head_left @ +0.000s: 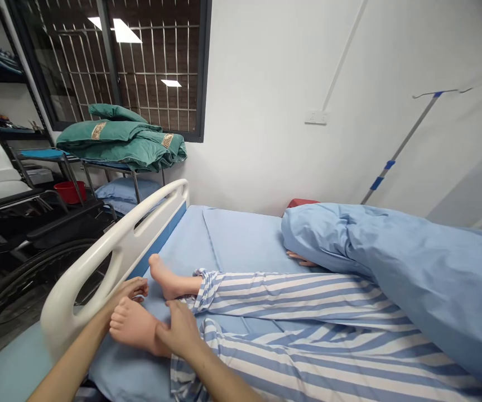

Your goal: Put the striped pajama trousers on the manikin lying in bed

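We identify the work area as a bed covered with a light blue sheet [241, 237], on which a figure in blue-and-white striped trousers [274, 289] lies with both bare feet toward the white footboard [126, 254]. Our right hand [181, 328] is clasped on the near foot [134, 326] at the ankle, thumb lying across the skin; part of its grip is hidden, so we cannot tell how firmly it presses. The near foot points toward the footboard, its toes turned toward our left forearm. Our left hand [135, 289] is apart from the right, empty, its fingers loosely curved, located between the footboard and the far foot [168, 276]. The far foot is positioned beyond the near foot, toes upward; the trouser leg there is bunched above the ankle. A light blue quilt [412, 251] covers the upper part of the figure, and a hand of the figure [302, 258] shows at its edge. Behind the quilt we note a metal pole [406, 142] with hooks at the top. On the left side we locate a wheelchair [52, 230], a red bucket [70, 192] and, below the window [157, 67], a stack of green bedding [119, 139].
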Action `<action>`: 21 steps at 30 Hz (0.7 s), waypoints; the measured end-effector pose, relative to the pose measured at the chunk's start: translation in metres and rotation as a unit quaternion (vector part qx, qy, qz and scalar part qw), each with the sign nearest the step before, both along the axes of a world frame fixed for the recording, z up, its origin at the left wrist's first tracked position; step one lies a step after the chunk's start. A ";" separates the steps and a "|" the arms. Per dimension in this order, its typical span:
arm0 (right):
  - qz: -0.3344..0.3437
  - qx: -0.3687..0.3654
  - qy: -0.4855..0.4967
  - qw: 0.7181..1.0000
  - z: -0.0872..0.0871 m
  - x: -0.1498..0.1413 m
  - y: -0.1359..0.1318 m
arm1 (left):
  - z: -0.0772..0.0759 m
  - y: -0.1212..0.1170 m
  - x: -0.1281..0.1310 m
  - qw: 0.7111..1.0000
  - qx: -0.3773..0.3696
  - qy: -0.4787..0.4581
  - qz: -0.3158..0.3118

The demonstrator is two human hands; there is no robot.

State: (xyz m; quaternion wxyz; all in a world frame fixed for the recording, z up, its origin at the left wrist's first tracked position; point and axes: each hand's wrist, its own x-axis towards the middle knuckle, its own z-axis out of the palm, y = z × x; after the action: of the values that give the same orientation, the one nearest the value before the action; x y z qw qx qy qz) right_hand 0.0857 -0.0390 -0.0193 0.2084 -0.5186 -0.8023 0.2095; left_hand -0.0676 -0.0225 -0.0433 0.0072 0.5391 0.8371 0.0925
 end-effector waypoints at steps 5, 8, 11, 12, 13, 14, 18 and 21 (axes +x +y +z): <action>0.000 0.084 -0.022 0.996 0.007 -0.003 0.057 | 0.021 0.046 -0.004 0.966 -0.080 -0.229 -0.092; 0.006 0.039 -0.051 0.998 -0.004 -0.011 0.088 | 0.028 0.076 -0.018 0.923 -0.075 -0.319 -0.202; -0.018 0.022 -0.069 0.997 -0.021 -0.016 0.101 | 0.018 0.088 -0.020 0.903 -0.015 -0.386 -0.189; -0.026 0.032 -0.071 0.997 -0.026 -0.016 0.102 | 0.013 0.089 -0.018 0.901 0.008 -0.399 -0.169; -0.031 0.043 -0.072 0.996 -0.029 -0.016 0.102 | 0.007 0.089 -0.015 0.900 0.029 -0.408 -0.150; -0.035 0.051 -0.075 0.995 -0.030 -0.016 0.101 | 0.002 0.088 -0.011 0.896 0.053 -0.420 -0.134; -0.031 0.056 -0.088 0.994 -0.030 -0.016 0.098 | -0.013 0.085 0.003 0.870 0.118 -0.469 -0.098; -0.030 0.063 -0.094 0.993 -0.028 -0.017 0.098 | -0.019 0.085 0.006 0.871 0.133 -0.467 -0.077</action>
State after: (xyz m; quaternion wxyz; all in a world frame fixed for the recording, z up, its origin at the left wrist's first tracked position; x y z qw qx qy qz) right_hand 0.0691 0.0586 -0.0475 0.1702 -0.5455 -0.8141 0.1028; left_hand -0.0616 0.0628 -0.0626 0.3321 0.4921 0.6717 0.4430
